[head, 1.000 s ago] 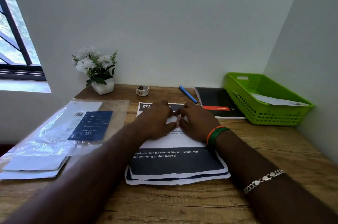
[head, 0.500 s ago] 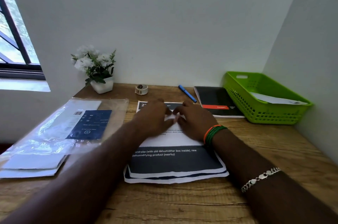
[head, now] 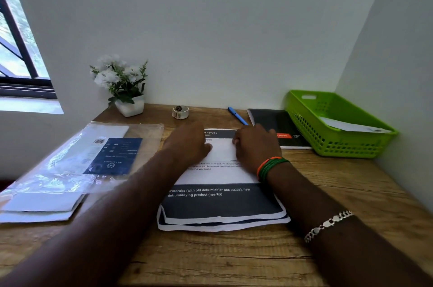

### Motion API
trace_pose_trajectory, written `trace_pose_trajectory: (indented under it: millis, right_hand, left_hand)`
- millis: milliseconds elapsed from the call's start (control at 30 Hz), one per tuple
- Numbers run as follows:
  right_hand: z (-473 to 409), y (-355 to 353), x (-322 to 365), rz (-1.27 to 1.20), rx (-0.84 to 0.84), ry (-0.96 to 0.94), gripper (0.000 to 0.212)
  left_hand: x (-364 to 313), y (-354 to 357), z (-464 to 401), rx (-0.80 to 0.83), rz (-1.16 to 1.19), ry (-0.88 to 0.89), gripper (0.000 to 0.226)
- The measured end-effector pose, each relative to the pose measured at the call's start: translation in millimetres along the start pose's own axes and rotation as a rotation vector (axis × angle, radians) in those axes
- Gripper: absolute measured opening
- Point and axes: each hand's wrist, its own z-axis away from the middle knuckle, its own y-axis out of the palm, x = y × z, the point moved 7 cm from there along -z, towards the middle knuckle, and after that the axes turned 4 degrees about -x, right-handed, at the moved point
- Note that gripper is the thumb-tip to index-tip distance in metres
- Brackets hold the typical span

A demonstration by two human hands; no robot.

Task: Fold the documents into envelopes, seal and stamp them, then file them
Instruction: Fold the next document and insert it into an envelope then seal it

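Note:
A stack of printed documents (head: pixel 222 204) with dark blue bands lies in the middle of the wooden desk. On top of it is a folded white sheet (head: pixel 222 152). My left hand (head: pixel 187 143) presses on its left end and my right hand (head: pixel 255 146) on its right end, fingers curled down onto the paper. A clear plastic pack of envelopes (head: pixel 93 158) lies at the left, over loose white envelopes (head: pixel 39 207). The green basket (head: pixel 302 108) at the right holds one white envelope (head: pixel 351 126).
A small tape roll (head: pixel 180 112), a blue pen (head: pixel 237 116) and a black notebook (head: pixel 274 122) lie along the back of the desk. A potted white-flower plant (head: pixel 121 85) stands at the back left. Walls close the desk at the back and right.
My two hands, which met at the middle of the folded sheet, have slid apart along it, the left one leftward and the right one rightward. More white paper shows between them.

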Motion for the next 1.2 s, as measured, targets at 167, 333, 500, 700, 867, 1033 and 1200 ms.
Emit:
trace_pose_trajectory:
  millis: [167, 333, 500, 700, 867, 1033, 1200]
  right_hand:
    - [-1.2, -1.0, -20.2, 0.037, -0.008, 0.072, 0.023]
    - [-3.2, -1.8, -26.9, 0.1, -0.015, 0.095, 0.031]
    - [-4.4, -3.3, -31.1, 0.089, -0.03, 0.127, 0.033]
    - [-3.3, 2.4, -28.1, -0.098, -0.044, 0.022, 0.031]
    - [-7.2, 12.7, -27.3, -0.224, 0.018, -0.024, 0.027]
    - [-8.9, 14.3, -31.6, -0.339, -0.008, -0.01, 0.017]
    - [-9.6, -7.1, -27.5, -0.633, -0.157, -0.067, 0.011]
  left_hand:
    - [19.4, -4.7, -1.9, -0.019, -0.017, -0.098, 0.031]
    - [30.3, -16.1, 1.0, -0.043, -0.063, -0.165, 0.032]
    - [31.9, -22.5, 3.5, -0.08, -0.08, -0.168, 0.043]
    - [34.0, -14.2, 0.9, -0.059, -0.02, -0.121, 0.044]
    - [25.8, -1.7, -1.2, 0.016, -0.013, -0.075, 0.067]
    - [23.9, -0.4, -4.3, -0.01, -0.002, -0.055, 0.058]
    - [-5.6, -16.3, -0.5, -0.216, 0.108, 0.137, 0.033]
